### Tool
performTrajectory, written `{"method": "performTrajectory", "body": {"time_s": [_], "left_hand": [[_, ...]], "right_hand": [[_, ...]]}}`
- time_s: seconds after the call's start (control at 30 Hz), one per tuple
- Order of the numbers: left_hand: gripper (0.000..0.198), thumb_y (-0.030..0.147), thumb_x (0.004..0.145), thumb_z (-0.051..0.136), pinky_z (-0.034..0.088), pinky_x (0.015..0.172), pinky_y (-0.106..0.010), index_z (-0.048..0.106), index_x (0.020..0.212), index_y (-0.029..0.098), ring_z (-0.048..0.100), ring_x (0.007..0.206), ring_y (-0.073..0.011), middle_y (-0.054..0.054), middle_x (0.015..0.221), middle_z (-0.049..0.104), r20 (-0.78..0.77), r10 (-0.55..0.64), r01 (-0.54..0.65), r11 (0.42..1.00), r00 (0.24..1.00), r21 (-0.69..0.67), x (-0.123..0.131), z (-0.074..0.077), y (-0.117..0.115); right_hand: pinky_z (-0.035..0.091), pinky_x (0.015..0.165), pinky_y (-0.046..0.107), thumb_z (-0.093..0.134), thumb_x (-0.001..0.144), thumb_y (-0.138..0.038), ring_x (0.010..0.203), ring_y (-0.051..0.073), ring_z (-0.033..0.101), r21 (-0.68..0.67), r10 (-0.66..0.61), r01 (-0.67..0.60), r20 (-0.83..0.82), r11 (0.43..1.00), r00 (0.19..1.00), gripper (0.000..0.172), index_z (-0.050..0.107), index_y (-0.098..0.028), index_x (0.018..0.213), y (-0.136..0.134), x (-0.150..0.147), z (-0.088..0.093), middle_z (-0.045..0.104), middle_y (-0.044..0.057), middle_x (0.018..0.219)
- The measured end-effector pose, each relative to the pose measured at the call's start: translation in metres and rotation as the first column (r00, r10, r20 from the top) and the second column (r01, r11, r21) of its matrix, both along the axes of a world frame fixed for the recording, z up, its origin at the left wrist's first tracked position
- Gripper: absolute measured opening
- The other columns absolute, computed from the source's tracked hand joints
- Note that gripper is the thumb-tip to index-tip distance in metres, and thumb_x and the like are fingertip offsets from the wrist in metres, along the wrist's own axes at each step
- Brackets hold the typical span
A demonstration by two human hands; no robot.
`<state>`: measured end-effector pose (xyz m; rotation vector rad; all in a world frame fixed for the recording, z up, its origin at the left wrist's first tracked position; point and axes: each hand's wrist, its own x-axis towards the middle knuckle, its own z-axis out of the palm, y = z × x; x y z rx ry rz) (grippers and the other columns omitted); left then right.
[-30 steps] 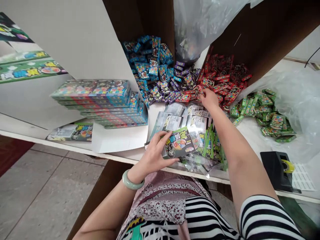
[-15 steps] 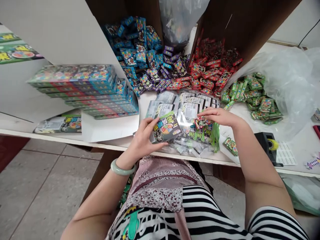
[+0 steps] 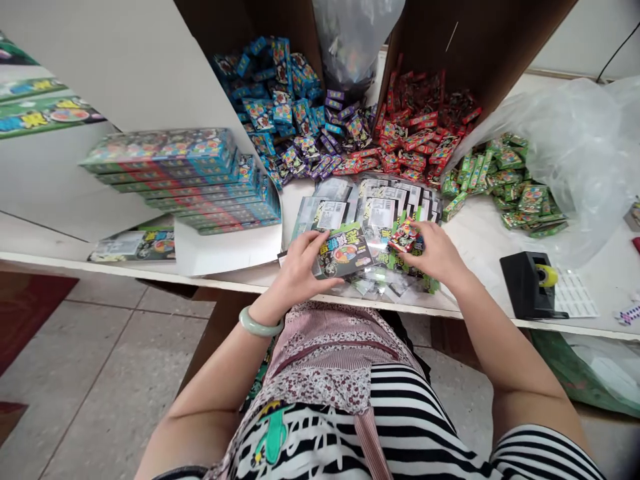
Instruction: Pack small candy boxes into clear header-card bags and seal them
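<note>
My left hand [image 3: 310, 265] grips a flat black printed pouch [image 3: 347, 252] with green and multicoloured lettering, fingers over its left side and thumb along its lower edge. My right hand [image 3: 433, 250] pinches a small red candy packet [image 3: 404, 235] between thumb and fingers, just right of that pouch. Beneath both hands lies a spread of clear-and-black printed bags [image 3: 380, 208], some with green edges. Part of the bags under my right hand is hidden.
Behind are heaps of blue packets [image 3: 283, 110], purple packets [image 3: 310, 150], red packets [image 3: 417, 143] and green packets [image 3: 510, 173]. Stacked display boxes [image 3: 190, 173] stand at left. A black tape dispenser [image 3: 523, 287] sits at right, near a clear plastic bag [image 3: 580, 160].
My right hand has come down and turned, now pinching the red packet more plainly above the bags. My left hand keeps its hold on the pouch. The view has shifted slightly.
</note>
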<state>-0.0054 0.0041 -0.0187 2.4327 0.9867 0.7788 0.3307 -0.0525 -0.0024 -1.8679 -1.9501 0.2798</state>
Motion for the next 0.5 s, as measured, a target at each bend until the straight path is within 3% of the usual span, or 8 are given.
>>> {"method": "performTrajectory", "body": {"time_s": [0.1, 0.17, 0.23, 0.5], "left_hand": [[0.096, 0.053, 0.076, 0.081, 0.045, 0.112, -0.057, 0.034, 0.154, 0.022, 0.049, 0.132, -0.0367, -0.017, 0.139, 0.046, -0.018, -0.043, 0.043, 0.999, 0.999, 0.012, 0.003, 0.000, 0.000], [0.096, 0.053, 0.078, 0.079, 0.045, 0.112, -0.057, 0.032, 0.155, 0.021, 0.049, 0.132, -0.0368, -0.018, 0.139, 0.046, -0.022, -0.079, 0.080, 0.996, 0.997, 0.038, 0.003, 0.001, 0.000], [0.096, 0.054, 0.079, 0.078, 0.045, 0.111, -0.057, 0.030, 0.156, 0.021, 0.049, 0.131, -0.0366, -0.019, 0.140, 0.045, -0.021, -0.110, 0.111, 0.992, 0.994, 0.056, 0.003, 0.002, -0.001], [0.097, 0.049, 0.078, 0.079, 0.044, 0.111, -0.059, 0.029, 0.156, 0.021, 0.047, 0.133, -0.0383, -0.020, 0.141, 0.045, -0.032, -0.263, 0.265, 0.963, 0.964, 0.048, 0.002, 0.000, -0.005]], "right_hand": [[0.040, 0.113, 0.058, 0.071, 0.078, -0.034, 0.135, 0.036, 0.048, 0.105, 0.231, -0.221, -0.097, 0.970, 0.968, 0.069, 0.050, -0.023, 0.143, -0.012, -0.005, 0.030, 0.052, 0.015, 0.145], [0.038, 0.115, 0.055, 0.068, 0.080, -0.029, 0.140, 0.033, 0.045, 0.068, 0.436, -0.431, -0.096, 0.900, 0.895, 0.070, 0.047, -0.028, 0.147, -0.017, -0.011, 0.053, 0.047, 0.011, 0.151], [0.038, 0.116, 0.055, 0.065, 0.081, -0.025, 0.140, 0.032, 0.044, -0.003, 0.545, -0.546, -0.057, 0.838, 0.836, 0.070, 0.047, -0.029, 0.148, -0.019, -0.018, 0.070, 0.047, 0.010, 0.152], [0.042, 0.111, 0.060, 0.063, 0.078, -0.022, 0.136, 0.036, 0.047, -0.166, 0.613, -0.592, 0.131, 0.789, 0.779, 0.068, 0.053, -0.026, 0.146, -0.011, -0.025, 0.077, 0.049, 0.012, 0.150]]}}
